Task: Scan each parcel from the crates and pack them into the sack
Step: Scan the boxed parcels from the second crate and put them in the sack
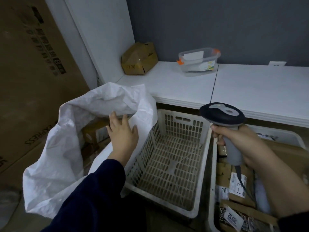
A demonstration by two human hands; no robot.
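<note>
While your left hand (122, 131), fingers spread, is poised at the woven sack (55, 148) and your right hand (242, 144) grips the barcode scanner (222, 114), draw from the full crate (211, 173).

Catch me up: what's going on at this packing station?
A person is partway through scanning and packing. The right hand grips a corded barcode scanner above the right crate, which holds labelled parcels. The left hand is open at the mouth of the white sack, with some boxes already inside. The middle crate, between the sack and the right crate, holds no parcels. Neither hand holds a parcel right now.
</note>
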